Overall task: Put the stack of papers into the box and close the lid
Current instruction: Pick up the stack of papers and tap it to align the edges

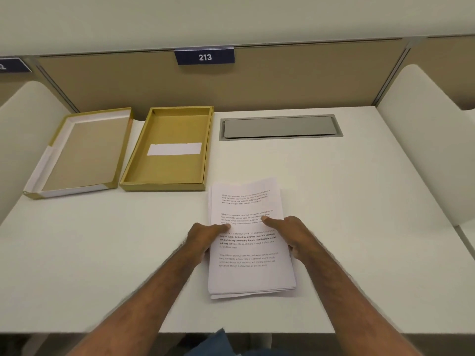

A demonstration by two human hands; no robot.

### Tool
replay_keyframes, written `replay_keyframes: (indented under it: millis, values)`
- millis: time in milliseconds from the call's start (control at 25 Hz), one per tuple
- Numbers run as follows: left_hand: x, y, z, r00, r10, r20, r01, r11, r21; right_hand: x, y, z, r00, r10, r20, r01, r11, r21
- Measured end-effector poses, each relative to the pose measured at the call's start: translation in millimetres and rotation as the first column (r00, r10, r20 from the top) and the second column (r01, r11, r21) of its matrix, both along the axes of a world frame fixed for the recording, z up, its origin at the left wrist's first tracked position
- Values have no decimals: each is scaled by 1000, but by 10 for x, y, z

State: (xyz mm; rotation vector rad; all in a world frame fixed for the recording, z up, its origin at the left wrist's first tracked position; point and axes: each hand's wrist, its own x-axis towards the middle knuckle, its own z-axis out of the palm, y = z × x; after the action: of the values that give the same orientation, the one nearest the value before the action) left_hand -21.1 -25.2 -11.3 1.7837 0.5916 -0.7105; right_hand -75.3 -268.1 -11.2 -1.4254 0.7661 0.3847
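A stack of white printed papers (248, 273) sits at the middle of the white desk, its far end slightly raised. My left hand (205, 236) grips its left edge, thumb on top. My right hand (290, 233) grips the right edge the same way. An open mustard-yellow box (144, 181) stands at the back left, with a white strip on its floor. Its lid (84, 152) lies upside down to the left of the box, inner side up.
A grey cable hatch (280, 127) is set into the desk at the back right. A tan partition with a "213" sign (204, 57) closes the back. White side dividers (421, 140) flank the desk. The desk's front edge (246, 332) is near my body.
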Motion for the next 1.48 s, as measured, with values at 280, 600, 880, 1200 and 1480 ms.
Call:
replay_keyframes:
  millis: [280,600,880,1200,1480]
  values:
    - [19,88,-80,999,-6,38,5,1000,12,-39,-102,-83,996,-92,-8,92,972,218]
    - [69,152,-111,1000,-1,27,3,998,-59,-102,136,-101,994,-55,98,40,988,150]
    - [194,103,216,979,-58,194,109,958,-265,-257,97,319,936,-109,333,33,974,226]
    - [612,88,803,838,-39,544,355,795,-491,-187,-87,799,783,-32,621,10,999,39]
    - [348,127,484,682,-179,709,503,818,-278,-289,-28,342,748,121,653,26,977,-212]
